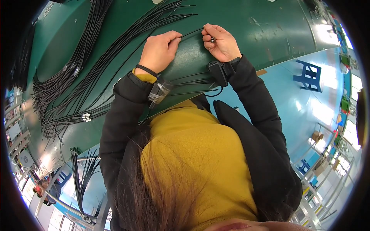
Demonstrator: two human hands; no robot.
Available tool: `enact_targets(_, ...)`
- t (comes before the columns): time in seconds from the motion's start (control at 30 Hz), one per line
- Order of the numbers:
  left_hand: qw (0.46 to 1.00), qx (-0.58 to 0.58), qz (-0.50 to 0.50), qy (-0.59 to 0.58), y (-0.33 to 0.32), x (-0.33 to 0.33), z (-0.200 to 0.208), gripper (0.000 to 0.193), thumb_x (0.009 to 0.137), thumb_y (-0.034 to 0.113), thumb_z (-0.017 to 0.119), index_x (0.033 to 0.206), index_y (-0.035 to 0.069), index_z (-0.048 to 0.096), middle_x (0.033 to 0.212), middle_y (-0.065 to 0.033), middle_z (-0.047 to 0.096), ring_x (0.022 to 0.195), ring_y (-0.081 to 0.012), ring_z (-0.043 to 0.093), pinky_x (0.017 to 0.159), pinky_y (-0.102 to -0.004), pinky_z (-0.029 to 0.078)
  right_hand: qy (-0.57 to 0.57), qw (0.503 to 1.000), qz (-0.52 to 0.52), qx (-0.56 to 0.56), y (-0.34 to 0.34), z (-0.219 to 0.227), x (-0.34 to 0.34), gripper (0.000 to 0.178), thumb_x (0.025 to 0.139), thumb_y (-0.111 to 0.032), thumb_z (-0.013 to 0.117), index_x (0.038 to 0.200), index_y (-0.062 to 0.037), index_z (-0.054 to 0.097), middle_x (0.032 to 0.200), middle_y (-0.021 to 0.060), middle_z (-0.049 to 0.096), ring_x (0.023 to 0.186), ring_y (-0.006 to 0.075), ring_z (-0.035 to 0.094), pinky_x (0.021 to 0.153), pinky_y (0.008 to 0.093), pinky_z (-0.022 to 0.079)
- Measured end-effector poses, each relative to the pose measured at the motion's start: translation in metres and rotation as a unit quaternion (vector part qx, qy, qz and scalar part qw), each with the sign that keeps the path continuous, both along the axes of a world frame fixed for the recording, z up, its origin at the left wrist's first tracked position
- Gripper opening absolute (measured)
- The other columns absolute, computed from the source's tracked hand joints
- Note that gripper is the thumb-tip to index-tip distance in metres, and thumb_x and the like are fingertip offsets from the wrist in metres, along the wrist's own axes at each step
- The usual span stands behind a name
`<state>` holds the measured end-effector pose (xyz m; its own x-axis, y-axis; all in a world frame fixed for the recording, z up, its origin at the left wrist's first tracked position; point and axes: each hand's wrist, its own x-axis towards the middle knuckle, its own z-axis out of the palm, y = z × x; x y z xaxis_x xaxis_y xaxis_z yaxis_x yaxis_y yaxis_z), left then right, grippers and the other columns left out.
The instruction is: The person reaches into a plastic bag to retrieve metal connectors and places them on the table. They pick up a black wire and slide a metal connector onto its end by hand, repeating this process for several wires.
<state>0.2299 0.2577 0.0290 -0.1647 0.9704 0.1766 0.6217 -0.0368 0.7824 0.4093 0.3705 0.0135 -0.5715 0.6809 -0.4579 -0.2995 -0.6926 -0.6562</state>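
A thin black cable (191, 33) runs between my two hands above the green table. My left hand (157, 52) is closed round it, thumb and forefinger pressed together, with the back of the hand upward. The tip of the cable is pinched between thumb and forefinger of my right hand (221, 43). Small shiny metal pieces (212, 39) show in the curled fingers of that hand; their kind is too small to make out. Beside my left hand lies a long bundle of black cables (127, 42).
Another thick cable bundle (83, 46) curves along the left of the green table (266, 23). Small white connectors (86, 117) sit on cables at lower left. More cable ends (192, 81) lie near the table's front edge. A blue stool (309, 76) stands on the floor at right.
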Motion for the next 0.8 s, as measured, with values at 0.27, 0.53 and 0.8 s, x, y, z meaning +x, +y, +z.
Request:
enact_targets(0.27,0.984,0.011,0.003,0.175,-0.001,-0.001,-0.001,0.016,0.086,0.012,0.060,0.100,0.008,0.066,0.078,-0.0112,0.065,0.068,-0.0302,0.062,0.061,-0.0350,0.050,-0.123,0.979,0.081,0.140,0.000,0.010,0.002,0.015,0.092,-0.016,0.062,0.091,-0.0027,0.056,0.080,0.0023,0.056,0.062,0.0062,0.046,0.048,0.0185,0.037)
enact_targets(0.53,0.992,0.083,0.009,0.095,0.008,0.015,-0.004,0.013,0.085,0.013,0.059,0.096,0.010,0.065,0.075,-0.0095,0.061,0.070,-0.0324,0.061,0.059,-0.0391,0.049,-0.140,0.964,0.185,0.132,-0.015,0.021,-0.013,0.019,0.093,-0.021,0.061,0.093,-0.0020,0.056,0.080,0.0018,0.056,0.062,0.0061,0.045,0.048,0.0181,0.036)
enact_targets(0.8,0.996,0.077,0.042,0.030,0.011,0.012,0.000,0.010,0.083,0.013,0.061,0.091,0.009,0.066,0.074,-0.0094,0.059,0.069,-0.0308,0.060,0.059,-0.0388,0.048,0.004,0.990,0.131,0.052,-0.011,0.014,-0.004,0.017,0.095,-0.017,0.057,0.098,-0.0008,0.056,0.085,0.0056,0.059,0.066,0.0078,0.049,0.051,0.0193,0.038)
